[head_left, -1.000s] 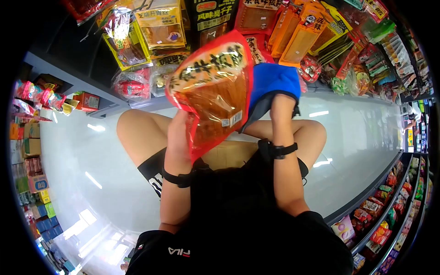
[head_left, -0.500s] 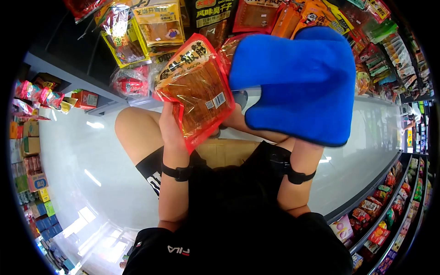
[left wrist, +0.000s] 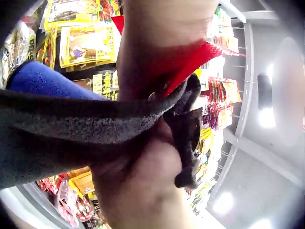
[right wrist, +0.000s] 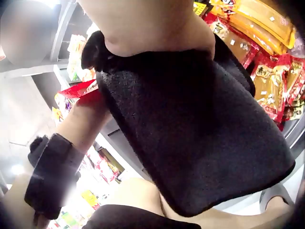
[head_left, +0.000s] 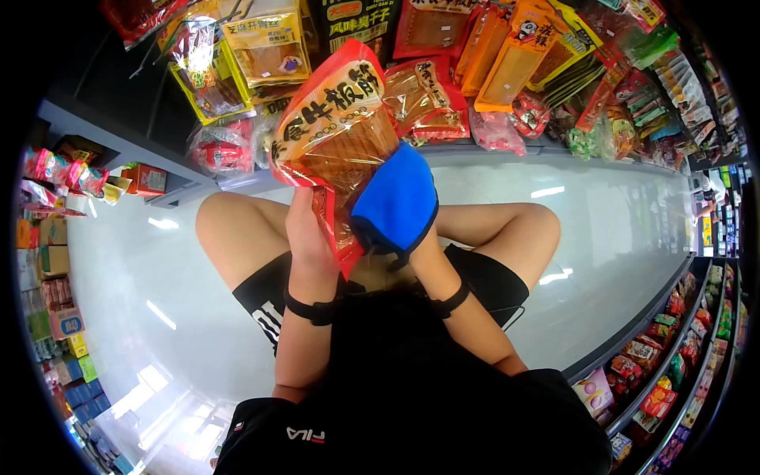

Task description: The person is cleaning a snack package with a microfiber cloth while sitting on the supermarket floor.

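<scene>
Floor (head_left: 134, 253) in here is pale and super shiny, white light streaks (head_left: 161, 313) bouncing off it. Grey shelf (head_left: 115, 131) along its front edge, dark rack (head_left: 625, 334) of bright packets (head_left: 657, 404) down its right, boxes (head_left: 84, 389) stacked on its left, lamps (left wrist: 223, 202) glowing above it.

A shop, shown by hanging snack packets (head_left: 518, 59) and stocked shelves (head_left: 119, 136).
</scene>
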Demonstrator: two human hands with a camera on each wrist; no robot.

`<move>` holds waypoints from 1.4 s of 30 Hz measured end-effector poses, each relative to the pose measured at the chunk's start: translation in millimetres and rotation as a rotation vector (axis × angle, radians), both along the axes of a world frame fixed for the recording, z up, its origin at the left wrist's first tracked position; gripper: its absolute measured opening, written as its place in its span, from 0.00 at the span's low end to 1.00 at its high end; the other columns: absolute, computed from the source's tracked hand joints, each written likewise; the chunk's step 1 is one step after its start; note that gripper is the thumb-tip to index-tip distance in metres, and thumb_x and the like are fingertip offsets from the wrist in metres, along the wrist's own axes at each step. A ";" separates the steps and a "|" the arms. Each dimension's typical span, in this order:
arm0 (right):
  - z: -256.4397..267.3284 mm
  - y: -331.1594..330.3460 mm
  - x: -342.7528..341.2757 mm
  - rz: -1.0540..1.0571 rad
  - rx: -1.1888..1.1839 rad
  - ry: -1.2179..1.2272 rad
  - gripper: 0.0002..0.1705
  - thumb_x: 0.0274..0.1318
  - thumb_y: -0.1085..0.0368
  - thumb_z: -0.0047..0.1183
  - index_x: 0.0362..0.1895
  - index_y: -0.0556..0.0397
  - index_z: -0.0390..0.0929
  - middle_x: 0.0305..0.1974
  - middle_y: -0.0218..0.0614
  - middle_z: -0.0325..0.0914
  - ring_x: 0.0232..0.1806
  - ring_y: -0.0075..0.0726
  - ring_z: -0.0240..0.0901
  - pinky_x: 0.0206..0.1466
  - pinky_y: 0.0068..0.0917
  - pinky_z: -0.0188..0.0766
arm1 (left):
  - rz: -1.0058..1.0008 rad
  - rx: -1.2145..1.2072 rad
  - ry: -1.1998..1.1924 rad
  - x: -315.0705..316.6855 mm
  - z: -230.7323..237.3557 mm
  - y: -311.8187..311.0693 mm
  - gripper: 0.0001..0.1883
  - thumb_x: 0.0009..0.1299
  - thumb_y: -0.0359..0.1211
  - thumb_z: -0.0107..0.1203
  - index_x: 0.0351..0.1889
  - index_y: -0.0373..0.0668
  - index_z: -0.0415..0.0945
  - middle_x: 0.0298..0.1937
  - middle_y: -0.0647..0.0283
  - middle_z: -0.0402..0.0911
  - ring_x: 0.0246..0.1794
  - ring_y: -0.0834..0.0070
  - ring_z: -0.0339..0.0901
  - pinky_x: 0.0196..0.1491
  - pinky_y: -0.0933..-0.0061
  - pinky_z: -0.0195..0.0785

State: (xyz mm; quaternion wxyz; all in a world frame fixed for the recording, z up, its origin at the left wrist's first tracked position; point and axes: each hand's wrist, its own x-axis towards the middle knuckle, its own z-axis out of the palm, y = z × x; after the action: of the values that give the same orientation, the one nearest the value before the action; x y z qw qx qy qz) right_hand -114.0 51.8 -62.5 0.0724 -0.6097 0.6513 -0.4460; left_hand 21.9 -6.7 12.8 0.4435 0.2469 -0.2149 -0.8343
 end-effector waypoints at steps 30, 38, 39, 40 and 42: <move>-10.8 38.1 -73.5 -0.346 -0.331 0.222 0.16 0.58 0.67 0.54 0.51 0.57 0.76 0.48 0.42 0.78 0.50 0.46 0.74 0.52 0.35 0.71 | -0.137 0.075 0.283 12.8 -4.3 -12.1 0.29 0.81 0.47 0.34 0.71 0.36 0.59 0.67 0.50 0.70 0.65 0.55 0.72 0.64 0.50 0.70; 113.8 12.2 -10.4 -0.242 -0.454 -0.008 0.17 0.58 0.66 0.55 0.52 0.58 0.76 0.50 0.43 0.77 0.53 0.49 0.73 0.56 0.37 0.70 | -0.568 0.161 0.813 -12.0 9.4 2.4 0.30 0.81 0.46 0.31 0.73 0.35 0.55 0.70 0.49 0.66 0.67 0.53 0.69 0.65 0.51 0.67; 104.2 7.8 -3.3 -0.213 -0.400 0.029 0.18 0.58 0.66 0.56 0.52 0.58 0.76 0.51 0.43 0.77 0.53 0.49 0.73 0.56 0.38 0.70 | -0.419 0.038 0.184 -6.9 6.6 10.9 0.29 0.81 0.45 0.35 0.74 0.36 0.55 0.71 0.52 0.66 0.68 0.59 0.68 0.67 0.58 0.66; 76.8 7.1 -4.7 -0.161 -0.291 0.107 0.20 0.55 0.64 0.58 0.52 0.57 0.76 0.51 0.46 0.76 0.55 0.53 0.72 0.58 0.40 0.69 | -0.343 -0.033 0.049 -11.6 -2.1 15.9 0.29 0.81 0.44 0.37 0.74 0.37 0.55 0.71 0.53 0.66 0.68 0.62 0.68 0.66 0.61 0.66; 60.2 1.0 -2.3 -0.124 -0.267 0.042 0.24 0.51 0.65 0.60 0.53 0.60 0.75 0.48 0.48 0.76 0.54 0.56 0.72 0.58 0.41 0.69 | -0.295 -0.024 0.010 -13.6 -6.0 22.3 0.27 0.80 0.39 0.43 0.74 0.38 0.56 0.70 0.58 0.67 0.66 0.70 0.69 0.65 0.68 0.65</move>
State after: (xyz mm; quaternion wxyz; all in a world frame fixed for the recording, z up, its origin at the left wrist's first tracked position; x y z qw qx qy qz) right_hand -116.4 52.8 -2.3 -0.0505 -0.5815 0.6241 -0.5194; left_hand 8.3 15.6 6.9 0.3201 0.2031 -0.2565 -0.8891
